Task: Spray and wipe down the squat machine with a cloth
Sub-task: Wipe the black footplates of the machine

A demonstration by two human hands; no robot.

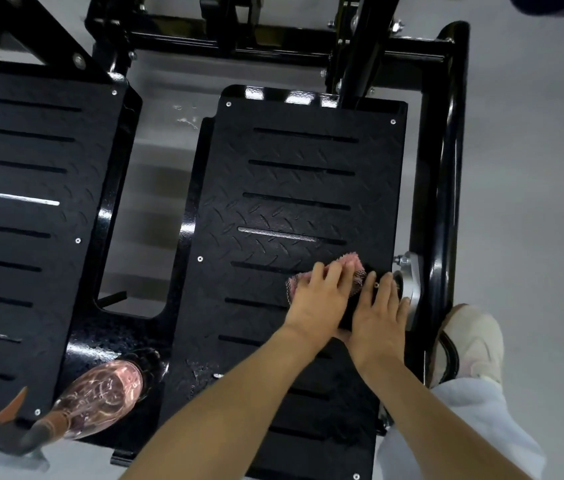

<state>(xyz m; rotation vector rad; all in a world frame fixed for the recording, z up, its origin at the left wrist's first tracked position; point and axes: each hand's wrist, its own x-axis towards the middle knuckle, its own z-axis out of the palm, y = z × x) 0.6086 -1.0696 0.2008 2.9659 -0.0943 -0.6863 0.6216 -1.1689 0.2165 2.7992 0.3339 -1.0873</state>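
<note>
Black steel squat machine (446, 161) fills the view from above, its two slotted tread-pattern footplates side by side over a pale grey floor (533, 168). All the action is on the right footplate (291, 188). There sits the small pink cloth (350, 261), bunched near the plate's right edge, with the left hand (318, 299) pressing down on it, fingers straight and spread, not curled around it. The right hand (379, 311) lies just beside it, flat as well, fingertips reaching towards the cloth's darker mesh corner; I cannot tell whether they touch it. Nothing is gripped by either hand.

Just right of the hands, a silver round metal fitting (410, 282) is bolted to the frame. Down at lower left, a pinkish translucent spray bottle (100, 393) with a brown trigger rests on the glossy black base between the plates, beside the left footplate (31, 220). At the right, a pale sneaker (474, 337) and a light trouser leg (464, 427) stand on the floor outside the frame.
</note>
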